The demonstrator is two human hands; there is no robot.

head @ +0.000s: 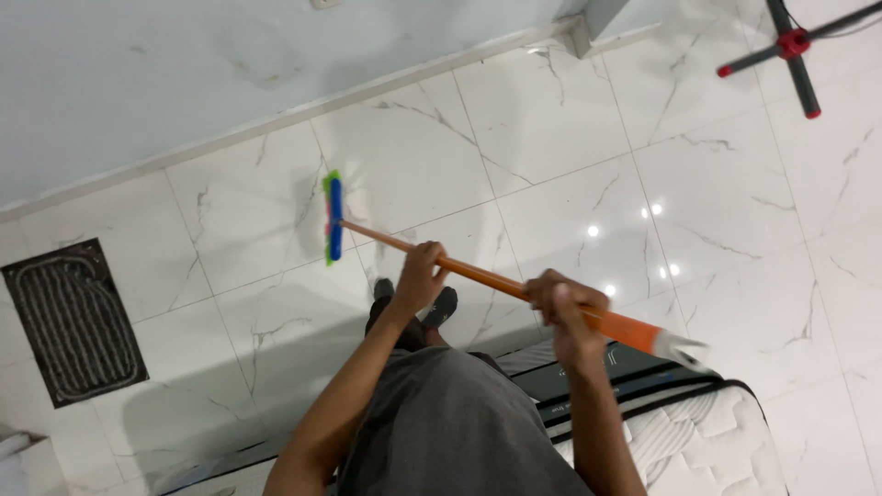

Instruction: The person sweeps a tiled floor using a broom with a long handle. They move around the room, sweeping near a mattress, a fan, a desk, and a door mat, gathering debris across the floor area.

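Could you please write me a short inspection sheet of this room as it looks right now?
Surface: glossy white marble-look floor tiles with light glare.
Job's things: broom with blue and green head on the floor, orange handle slanting up to the hands.
Clutter: dark ribbed mat by the wall; red and black stand base.
Grippers: left hand and right hand both closed on the handle.
Cables: nothing seen.
Surroundings: pale wall; white mattress beside the person.

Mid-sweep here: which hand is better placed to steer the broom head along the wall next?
Probably the left hand: it grips the orange handle lower, nearer the blue-and-green broom head. The right hand holds near the top end.
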